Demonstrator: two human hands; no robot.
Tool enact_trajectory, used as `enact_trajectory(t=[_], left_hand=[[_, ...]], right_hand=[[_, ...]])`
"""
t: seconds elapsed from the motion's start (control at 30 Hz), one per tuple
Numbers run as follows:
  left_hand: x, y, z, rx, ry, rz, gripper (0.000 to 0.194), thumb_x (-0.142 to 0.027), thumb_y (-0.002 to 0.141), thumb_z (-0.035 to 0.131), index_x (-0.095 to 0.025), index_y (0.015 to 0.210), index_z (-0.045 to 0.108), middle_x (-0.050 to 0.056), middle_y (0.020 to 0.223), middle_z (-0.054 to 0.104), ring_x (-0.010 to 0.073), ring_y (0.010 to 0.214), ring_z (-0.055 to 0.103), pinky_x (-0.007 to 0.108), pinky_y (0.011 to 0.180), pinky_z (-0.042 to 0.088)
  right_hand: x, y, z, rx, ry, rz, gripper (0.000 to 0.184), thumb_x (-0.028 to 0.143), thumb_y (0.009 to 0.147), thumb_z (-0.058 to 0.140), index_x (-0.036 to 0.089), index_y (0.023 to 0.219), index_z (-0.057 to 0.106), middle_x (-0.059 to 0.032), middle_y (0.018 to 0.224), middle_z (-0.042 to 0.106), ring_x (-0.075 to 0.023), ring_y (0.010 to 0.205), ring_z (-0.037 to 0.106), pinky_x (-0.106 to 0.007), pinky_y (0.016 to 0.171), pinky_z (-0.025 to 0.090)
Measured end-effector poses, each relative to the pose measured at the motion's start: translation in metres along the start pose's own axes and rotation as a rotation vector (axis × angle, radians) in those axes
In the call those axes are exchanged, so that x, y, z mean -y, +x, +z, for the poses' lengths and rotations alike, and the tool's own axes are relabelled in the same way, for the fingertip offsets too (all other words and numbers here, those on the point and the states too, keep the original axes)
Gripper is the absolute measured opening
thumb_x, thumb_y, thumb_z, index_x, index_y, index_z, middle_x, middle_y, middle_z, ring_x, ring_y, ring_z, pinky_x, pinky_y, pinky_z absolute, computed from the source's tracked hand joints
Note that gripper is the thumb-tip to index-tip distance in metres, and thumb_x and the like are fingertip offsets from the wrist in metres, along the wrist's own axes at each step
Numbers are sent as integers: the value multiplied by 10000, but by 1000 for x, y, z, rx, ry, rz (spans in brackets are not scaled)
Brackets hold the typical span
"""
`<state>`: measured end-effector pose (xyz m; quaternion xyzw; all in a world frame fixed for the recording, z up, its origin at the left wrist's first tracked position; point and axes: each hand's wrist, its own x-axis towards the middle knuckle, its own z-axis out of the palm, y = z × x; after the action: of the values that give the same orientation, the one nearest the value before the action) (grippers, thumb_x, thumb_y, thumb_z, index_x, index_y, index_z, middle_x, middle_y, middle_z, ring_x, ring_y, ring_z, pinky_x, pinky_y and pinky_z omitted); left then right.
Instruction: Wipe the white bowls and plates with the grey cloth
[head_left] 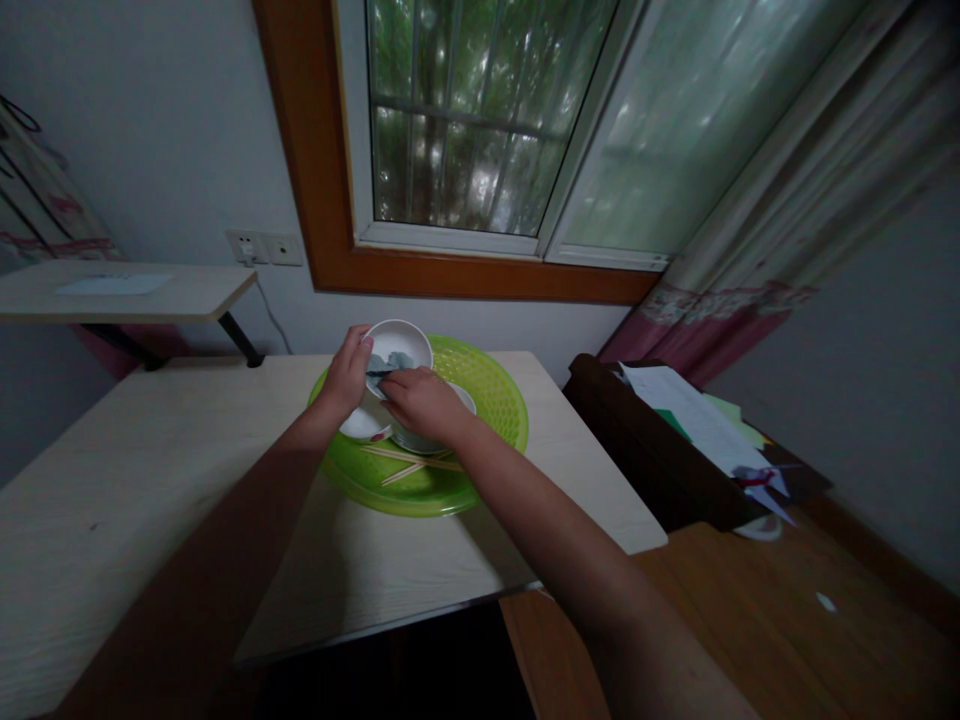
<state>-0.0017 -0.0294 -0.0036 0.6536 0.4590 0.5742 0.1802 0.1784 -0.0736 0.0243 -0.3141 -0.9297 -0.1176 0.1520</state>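
My left hand [349, 370] grips the left rim of a white bowl [402, 337], which is tilted so its inside faces me. My right hand [421, 400] presses a grey-blue cloth [397, 361] into this bowl, fingers closed on it. Below, another white bowl [363, 424] with a reddish mark sits in a round green plastic basket [491, 390]. More white dishware [420, 443] lies under my right hand, partly hidden by it. Several light wooden chopsticks [403, 466] rest crosswise at the near side of the basket.
The basket stands on a pale wooden table [420, 560] against the wall below a window [480, 120]. A raised shelf [127, 290] stands on the left. To the right, a dark brown cabinet [637, 440] holds papers [682, 415].
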Motion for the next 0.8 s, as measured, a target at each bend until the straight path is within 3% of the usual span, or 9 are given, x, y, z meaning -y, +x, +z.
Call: enact_trajectory(t=[0.13, 0.23, 0.4, 0.53, 0.67, 0.8], left_hand=[[3, 0, 1, 9, -70, -24, 501, -631, 977, 352, -229, 1184, 568, 84, 1132, 646, 239, 1061, 611, 393, 986, 479], [0, 0, 3, 43, -128, -12, 486, -621, 977, 350, -225, 1161, 564, 85, 1108, 656, 236, 1053, 618, 393, 992, 490], [-5, 0, 7, 93, -167, 21, 470, -606, 978, 330, -224, 1132, 556, 86, 1132, 665, 229, 1102, 605, 384, 1040, 473], [-4, 1, 7, 99, -167, 26, 453, -583, 983, 333, -229, 1167, 547, 78, 1189, 655, 216, 1131, 596, 370, 1061, 454], [-2, 1, 6, 84, -163, 43, 436, -552, 993, 358, -221, 1202, 549, 78, 1208, 644, 210, 1139, 595, 355, 1051, 448], [-2, 0, 5, 56, -144, 32, 435, -553, 995, 364, -232, 1221, 551, 71, 1182, 654, 211, 1086, 613, 353, 1003, 472]], right_hand=[[-1, -2, 4, -55, 125, -42, 449, 211, 1001, 483, 135, 1443, 488, -148, 1420, 592, -244, 1201, 616, -385, 1040, 473], [0, -2, 6, -76, 135, -34, 569, 297, 983, 528, 114, 1504, 393, -183, 1498, 503, -281, 1298, 547, -425, 1093, 452], [-1, -1, 9, -149, 39, 25, 690, 475, 948, 615, 76, 1476, 419, -244, 1523, 440, -354, 1430, 394, -524, 1218, 295], [2, 0, 7, -203, -27, 127, 669, 513, 928, 638, 83, 1419, 487, -229, 1466, 500, -372, 1390, 409, -590, 1254, 166], [6, 1, 0, -214, -46, 196, 667, 520, 917, 651, 64, 1384, 516, -222, 1408, 546, -365, 1297, 465, -553, 1212, 256], [8, 2, -3, -170, -41, 256, 694, 567, 921, 628, 56, 1378, 515, -238, 1352, 571, -368, 1211, 506, -533, 1066, 391]])
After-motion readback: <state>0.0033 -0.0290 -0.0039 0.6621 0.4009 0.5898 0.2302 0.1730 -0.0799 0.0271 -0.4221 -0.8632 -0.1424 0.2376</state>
